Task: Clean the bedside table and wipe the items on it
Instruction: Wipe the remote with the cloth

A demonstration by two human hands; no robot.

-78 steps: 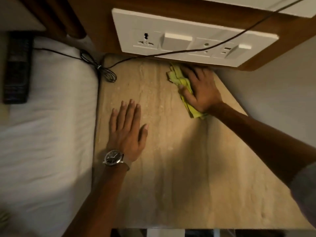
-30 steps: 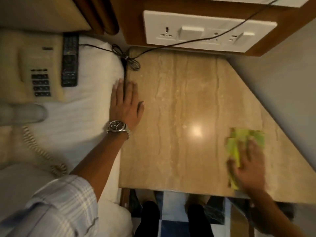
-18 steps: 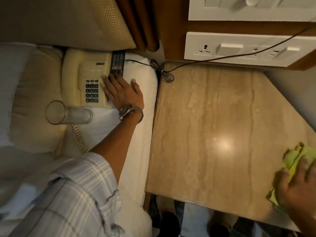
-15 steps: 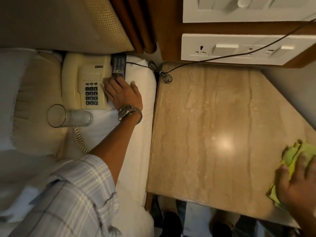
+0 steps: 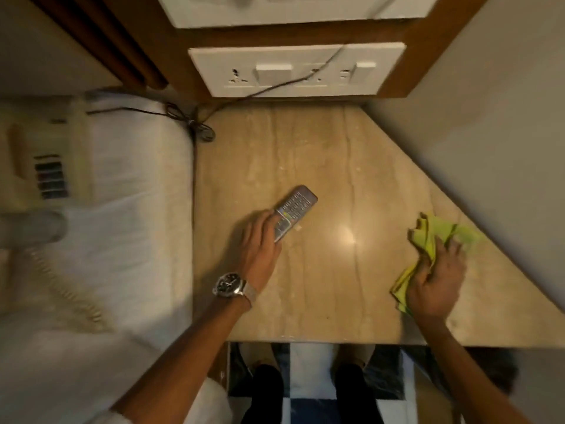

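Observation:
The bedside table (image 5: 321, 154) has a beige marble top. My left hand (image 5: 260, 243), with a watch on the wrist, grips the near end of a grey remote control (image 5: 295, 208) over the table's middle; whether the remote touches the top I cannot tell. My right hand (image 5: 437, 280) presses and grips a crumpled yellow-green cloth (image 5: 428, 237) at the table's right edge. A cream telephone (image 5: 39, 166) lies on the white bed at the left, with its coiled cord (image 5: 64, 286) trailing toward me.
A white socket and switch panel (image 5: 299, 70) sits on the wooden wall behind the table, and a black cable (image 5: 195, 123) runs from it across the back left corner onto the bed (image 5: 128, 209). A grey wall borders the table's right side. My feet stand below the front edge.
My left hand has left the bed beside the telephone and come over the table with the remote in its grip. The right hand with the cloth stays at the right edge.

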